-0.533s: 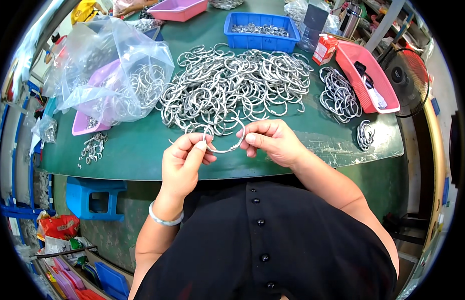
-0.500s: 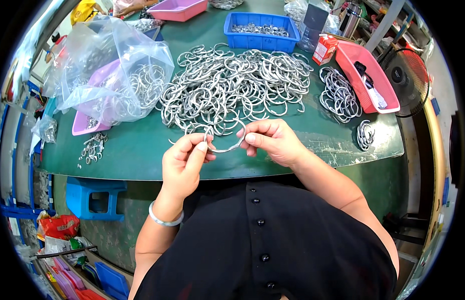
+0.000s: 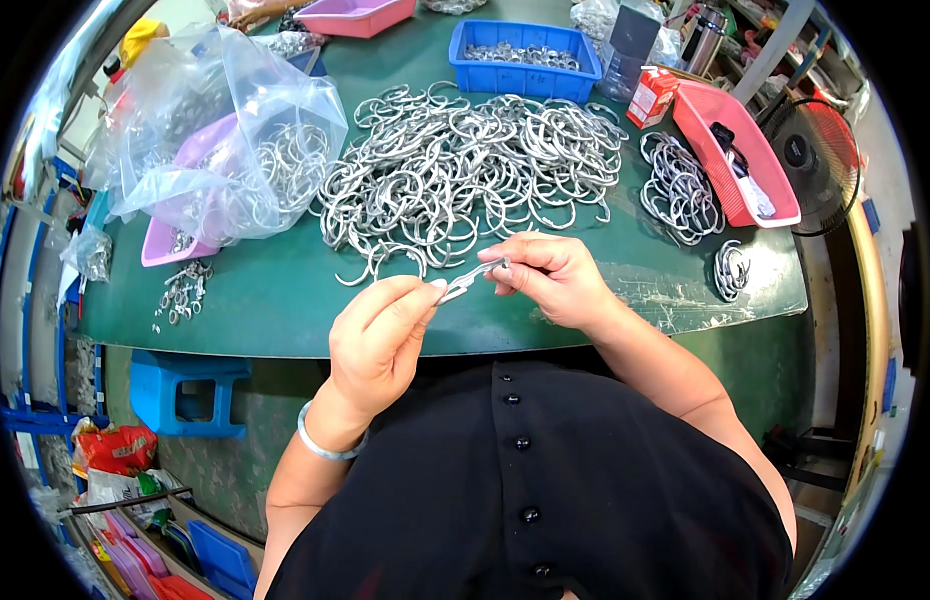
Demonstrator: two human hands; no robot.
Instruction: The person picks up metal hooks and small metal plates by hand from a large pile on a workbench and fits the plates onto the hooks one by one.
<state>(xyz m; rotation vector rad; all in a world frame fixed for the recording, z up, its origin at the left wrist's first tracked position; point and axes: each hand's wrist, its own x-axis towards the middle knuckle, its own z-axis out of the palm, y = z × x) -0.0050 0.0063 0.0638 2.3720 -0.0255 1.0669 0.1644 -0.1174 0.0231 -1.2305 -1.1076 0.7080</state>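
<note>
Between my two hands I hold one silver-grey open bangle (image 3: 469,280), tilted so that it shows nearly edge-on. My left hand (image 3: 378,335) pinches its left side between thumb and fingers. The thumb and index finger of my right hand (image 3: 548,277) close on its other side. Just beyond my fingers spreads a big heap of similar metal bangles (image 3: 475,170) on the green table (image 3: 275,310). To the right lie a smaller pile of bangles (image 3: 680,190) and a little nested stack of bangles (image 3: 730,271).
A clear plastic bag (image 3: 240,130) with bangles covers a purple bin (image 3: 157,243) at left; small metal rings (image 3: 185,292) lie near it. Behind the heap stands a blue bin (image 3: 525,80) of metal parts. A pink basket (image 3: 735,150) and a black fan (image 3: 813,165) are at right.
The bangle has been turned from an open-face view to nearly edge-on. My left hand has rolled over, its back now more upward; my right hand stays almost in place.
</note>
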